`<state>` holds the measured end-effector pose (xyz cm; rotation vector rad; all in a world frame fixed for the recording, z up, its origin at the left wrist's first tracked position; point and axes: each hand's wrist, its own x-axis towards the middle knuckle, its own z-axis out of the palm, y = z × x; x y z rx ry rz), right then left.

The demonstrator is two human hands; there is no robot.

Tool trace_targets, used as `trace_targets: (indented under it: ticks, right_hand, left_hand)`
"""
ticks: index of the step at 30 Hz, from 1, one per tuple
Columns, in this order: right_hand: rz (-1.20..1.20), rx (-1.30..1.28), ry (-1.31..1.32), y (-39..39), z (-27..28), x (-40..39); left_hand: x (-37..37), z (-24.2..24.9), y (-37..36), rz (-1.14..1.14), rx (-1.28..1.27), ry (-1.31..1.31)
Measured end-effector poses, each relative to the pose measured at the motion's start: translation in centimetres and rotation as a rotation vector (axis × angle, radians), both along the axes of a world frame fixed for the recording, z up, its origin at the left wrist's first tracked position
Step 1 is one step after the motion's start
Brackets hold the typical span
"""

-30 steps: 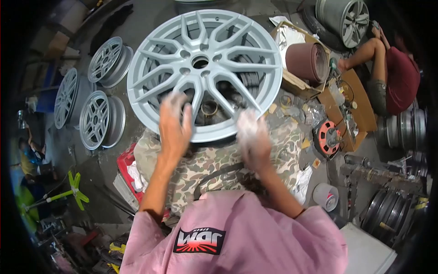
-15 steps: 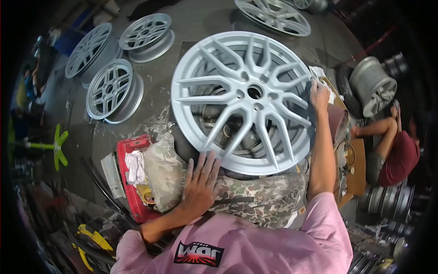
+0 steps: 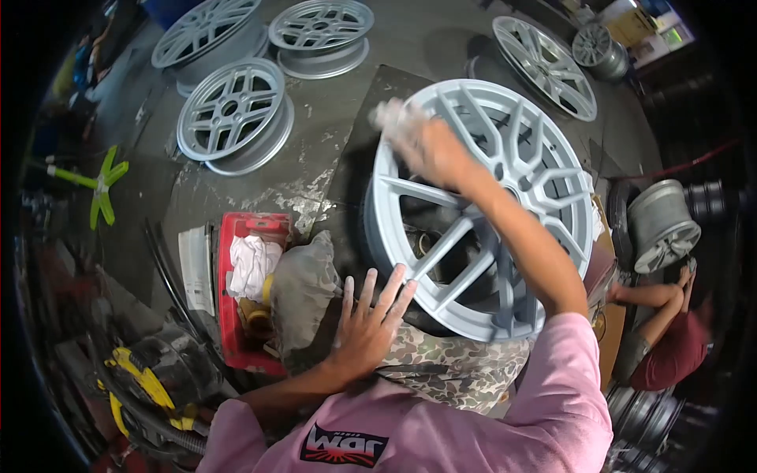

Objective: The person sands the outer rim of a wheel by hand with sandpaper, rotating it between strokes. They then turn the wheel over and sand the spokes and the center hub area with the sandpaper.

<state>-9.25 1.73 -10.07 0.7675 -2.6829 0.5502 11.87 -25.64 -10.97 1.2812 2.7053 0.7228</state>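
Note:
A large light-grey alloy wheel rim (image 3: 445, 246) with split spokes lies face up, slightly tilted, in front of me. My right hand (image 3: 430, 146) reaches across to its upper left edge. Closed in the fingers is a white cloth (image 3: 397, 124), blurred by motion, against or just over the rim's outer lip; contact is hard to tell. My left hand (image 3: 371, 319) is open, fingers spread, with the fingertips at the rim's near lower left lip. Camouflage fabric (image 3: 449, 363) covers my lap below the wheel.
A red tray (image 3: 236, 339) with a white rag (image 3: 254, 264) stands left. More silver rims (image 3: 229, 110) lie on the floor ahead, another rim (image 3: 544, 67) upper right. A black-and-yellow vacuum-like machine (image 3: 162, 378) sits lower left. Another person (image 3: 670, 351) crouches at right beside a wheel (image 3: 662, 225).
My right hand has swept with the cloth from the rim's right edge to its upper left edge. The view has turned, shifting the wheel rightward. My left hand stays at the near edge, fingers spread wider.

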Motion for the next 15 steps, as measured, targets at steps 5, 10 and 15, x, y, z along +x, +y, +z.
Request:
trace_targets:
  ticks: [5, 10, 15]
  right_hand:
    - [-0.186, 0.052, 0.042, 5.4, 0.5, -3.0]
    - [-0.719, 0.021, -0.227, 5.9, 1.3, -4.5]
    - [-0.043, -0.047, 0.077, -1.6, 0.7, 1.7]
  left_hand:
    - [-0.5, 0.3, -0.3, -0.016, 0.028, -0.097]
    - [-0.8, 0.9, -0.6, -0.025, 0.021, -0.103]
    - [-0.4, 0.8, -0.4, -0.021, 0.051, -0.138]
